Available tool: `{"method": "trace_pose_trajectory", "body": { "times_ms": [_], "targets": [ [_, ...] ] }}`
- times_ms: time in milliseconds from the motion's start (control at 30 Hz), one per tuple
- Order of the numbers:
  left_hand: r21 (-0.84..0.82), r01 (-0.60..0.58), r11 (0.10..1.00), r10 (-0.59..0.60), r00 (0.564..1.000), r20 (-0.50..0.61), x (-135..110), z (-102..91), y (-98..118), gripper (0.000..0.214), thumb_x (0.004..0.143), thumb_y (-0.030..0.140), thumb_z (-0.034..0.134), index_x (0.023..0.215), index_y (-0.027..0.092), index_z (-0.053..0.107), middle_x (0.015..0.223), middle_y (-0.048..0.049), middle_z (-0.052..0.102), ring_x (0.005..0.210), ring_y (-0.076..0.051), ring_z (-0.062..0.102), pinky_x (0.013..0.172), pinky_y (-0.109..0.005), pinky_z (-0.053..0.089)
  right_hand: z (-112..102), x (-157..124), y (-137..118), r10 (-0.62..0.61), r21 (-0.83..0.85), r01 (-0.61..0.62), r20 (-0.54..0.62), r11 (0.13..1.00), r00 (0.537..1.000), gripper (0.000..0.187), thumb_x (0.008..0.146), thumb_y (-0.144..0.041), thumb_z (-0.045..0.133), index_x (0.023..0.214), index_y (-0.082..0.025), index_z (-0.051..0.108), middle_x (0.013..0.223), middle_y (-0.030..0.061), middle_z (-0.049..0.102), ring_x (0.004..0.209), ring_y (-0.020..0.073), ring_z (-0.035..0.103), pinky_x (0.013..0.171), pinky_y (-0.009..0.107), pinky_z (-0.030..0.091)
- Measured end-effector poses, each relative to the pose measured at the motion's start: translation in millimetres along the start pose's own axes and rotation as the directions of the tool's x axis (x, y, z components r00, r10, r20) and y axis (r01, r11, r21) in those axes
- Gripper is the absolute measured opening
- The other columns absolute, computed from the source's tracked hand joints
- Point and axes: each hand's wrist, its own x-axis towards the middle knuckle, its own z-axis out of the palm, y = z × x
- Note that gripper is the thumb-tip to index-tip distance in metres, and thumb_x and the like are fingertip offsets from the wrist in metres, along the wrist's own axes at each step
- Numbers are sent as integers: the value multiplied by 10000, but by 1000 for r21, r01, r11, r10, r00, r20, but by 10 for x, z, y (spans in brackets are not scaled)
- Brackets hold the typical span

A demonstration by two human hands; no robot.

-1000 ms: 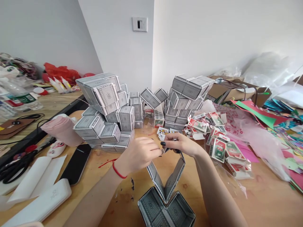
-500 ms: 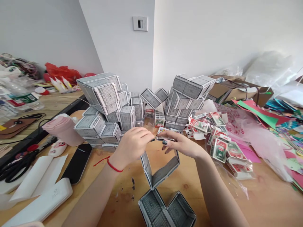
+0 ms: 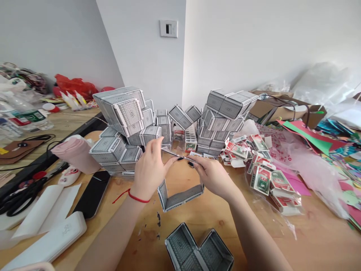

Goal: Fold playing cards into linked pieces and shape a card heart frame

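My left hand (image 3: 149,169), with a red string at its wrist, has its thumb along the near edge of a thin card panel and its fingers round the panel's left end. My right hand (image 3: 210,171) pinches the other end between thumb and fingers. The panel belongs to a bent strip of grey-backed playing cards (image 3: 183,197), which hangs as an angular frame below my hands; its upper corners are partly hidden by my fingers. Nearer me, apart from the strip, an open heart-shaped box of the same cards (image 3: 180,244) rests on the table.
Card-built boxes are stacked at the back left (image 3: 118,113) and back right (image 3: 225,109). Red-and-green card packs (image 3: 262,180) lie on the right by pink plastic. On the left are a black phone (image 3: 93,194), a white case (image 3: 50,241), scissors (image 3: 19,195) and a pink roll (image 3: 75,152).
The card strip has moved up and left, away from the heart-shaped box, and its top panel now shows tilted. My left hand has turned, with its fingers raised and thumb stretched along the edge.
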Motion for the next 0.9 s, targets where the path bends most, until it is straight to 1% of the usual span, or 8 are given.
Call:
{"method": "trace_pose_trajectory", "body": {
  "times_ms": [133, 200, 267, 433, 533, 633, 767, 900],
  "targets": [
    [-62, 9, 998, -1, 992, 123, 7, 47, -40, 747, 697, 479, 612, 1280, 184, 251, 1171, -151, 517, 1006, -291, 565, 725, -366, 494, 82, 19, -37, -125, -15, 124, -52, 992, 991, 310, 897, -263, 357, 1141, -217, 542, 1097, 72, 617, 1000, 218, 566, 814, 349, 453],
    [-116, -28, 993, 46, 987, 155, 15, 56, -38, 733, 685, 448, 637, 1266, 216, 257, 1194, -124, 507, 1040, -278, 550, 760, -364, 491, 100, 27, -34, -187, 22, 188, -46, 982, 981, 306, 900, -273, 365, 1156, -217, 523, 1140, 68, 594, 1035, 203, 542, 856, 347, 439],
    [-172, -96, 980, 126, 976, 177, 17, 57, -21, 638, 704, 390, 636, 1225, 235, 303, 1193, -97, 503, 1074, -259, 528, 805, -366, 482, 101, 31, -16, -220, 46, 221, -34, 974, 975, 304, 894, -294, 390, 1157, -211, 518, 1147, 72, 586, 1041, 201, 530, 873, 353, 428],
    [-275, -254, 927, 325, 910, 257, 7, 29, 18, 413, 747, 296, 597, 1101, 225, 397, 1274, -97, 420, 1126, -244, 486, 868, -388, 465, 11, 24, 53, -199, 108, 194, 36, 975, 979, 292, 864, -311, 453, 1129, -218, 532, 1098, 73, 599, 1018, 219, 510, 863, 391, 412],
    [-279, -283, 918, 362, 883, 298, 2, 7, 27, 389, 749, 220, 582, 1092, 235, 399, 1323, -84, 377, 1102, -235, 505, 855, -386, 476, -75, 20, 82, -217, 180, 204, 50, 962, 975, 233, 858, -285, 461, 1060, -226, 561, 1066, 60, 605, 986, 212, 511, 850, 392, 404],
    [-249, -308, 918, 375, 878, 297, -6, 5, 41, 378, 756, 172, 554, 1093, 234, 395, 1343, -81, 367, 1091, -233, 517, 845, -388, 483, -125, 19, 89, -218, 227, 200, 58, 953, 974, 202, 853, -262, 461, 1019, -220, 569, 1027, 54, 609, 964, 211, 506, 833, 389, 397],
    [-197, -383, 903, 426, 858, 285, -15, 11, 48, 359, 759, 112, 516, 1083, 208, 394, 1368, -103, 345, 1136, -235, 486, 858, -374, 478, -122, 18, 86, -215, 274, 184, 87, 944, 973, 187, 851, -264, 453, 997, -208, 556, 996, 48, 603, 938, 208, 496, 820, 383, 388],
    [-154, -463, 873, 488, 834, 259, -14, -12, 27, 299, 781, 116, 483, 1057, 197, 404, 1377, -122, 339, 1133, -227, 491, 876, -372, 469, -100, 18, 98, -217, 318, 169, 120, 933, 969, 181, 858, -277, 429, 958, -196, 556, 952, 48, 600, 908, 204, 493, 806, 376, 387]
  ]
}}
